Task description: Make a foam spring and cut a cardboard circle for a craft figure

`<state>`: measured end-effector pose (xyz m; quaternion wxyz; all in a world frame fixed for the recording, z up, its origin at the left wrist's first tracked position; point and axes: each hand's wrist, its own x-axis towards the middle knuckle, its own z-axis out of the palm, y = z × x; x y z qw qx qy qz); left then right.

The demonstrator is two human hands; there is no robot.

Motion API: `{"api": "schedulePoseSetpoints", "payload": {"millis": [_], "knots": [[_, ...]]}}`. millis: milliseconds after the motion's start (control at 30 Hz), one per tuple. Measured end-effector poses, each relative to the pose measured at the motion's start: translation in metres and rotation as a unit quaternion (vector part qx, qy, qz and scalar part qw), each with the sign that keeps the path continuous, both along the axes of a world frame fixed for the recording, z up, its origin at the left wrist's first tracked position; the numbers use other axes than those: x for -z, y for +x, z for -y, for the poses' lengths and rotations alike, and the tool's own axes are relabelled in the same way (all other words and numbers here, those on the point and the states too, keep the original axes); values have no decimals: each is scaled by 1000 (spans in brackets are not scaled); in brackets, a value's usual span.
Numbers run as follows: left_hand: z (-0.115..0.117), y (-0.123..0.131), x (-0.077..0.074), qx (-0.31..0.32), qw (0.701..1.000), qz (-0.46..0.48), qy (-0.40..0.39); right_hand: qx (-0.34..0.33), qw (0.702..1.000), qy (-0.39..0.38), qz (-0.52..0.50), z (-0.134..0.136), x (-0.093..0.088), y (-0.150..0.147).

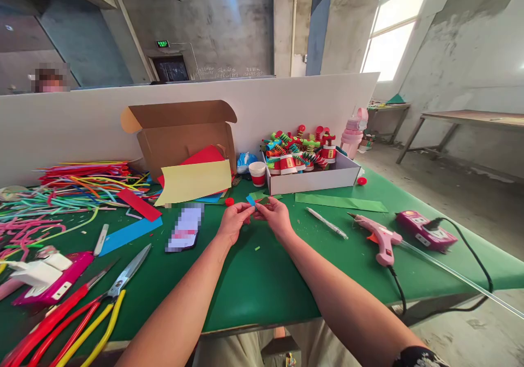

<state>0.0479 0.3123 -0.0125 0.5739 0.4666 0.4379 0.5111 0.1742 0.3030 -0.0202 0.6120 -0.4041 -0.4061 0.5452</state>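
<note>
From my distant station I find the fingers (246, 209) above the middle of the worktop (245, 290), a paper scrap (250, 199) between them. Just beyond the fingers stands a cup (257, 175); right of it, a tray (313, 181) holds heaped figures (287, 164), with a bottle (352, 135) past its right end. Right of the fingers lie a paper strip (341, 202), a pen (326, 222), then a glue gun (380, 238). Left of the fingers lies a phone (184, 228); farther left and nearer the camera, scissors (120, 282). Beyond the fingers to the left, paper sheets (196, 181) lie before an open carton (186, 137), with pipe cleaners (85, 176) left of it. A board (286, 91) runs behind carton and tray.
</note>
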Motion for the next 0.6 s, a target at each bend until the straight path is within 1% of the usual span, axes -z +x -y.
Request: {"api": "schedulePoseSetpoints", "payload": {"millis": [200, 300, 500, 600], "knots": [[-2, -2, 0, -27, 999, -6, 17, -50, 999, -18, -3, 1, -2, 4], [-2, -1, 1, -23, 999, 8, 24, -44, 999, -30, 0, 2, -4, 6], [-4, 1, 6, 15, 999, 40, 8, -14, 999, -31, -6, 2, -4, 3], [-4, 0, 6, 4, 999, 36, 18, -18, 999, -26, -10, 3, -5, 2]]}}
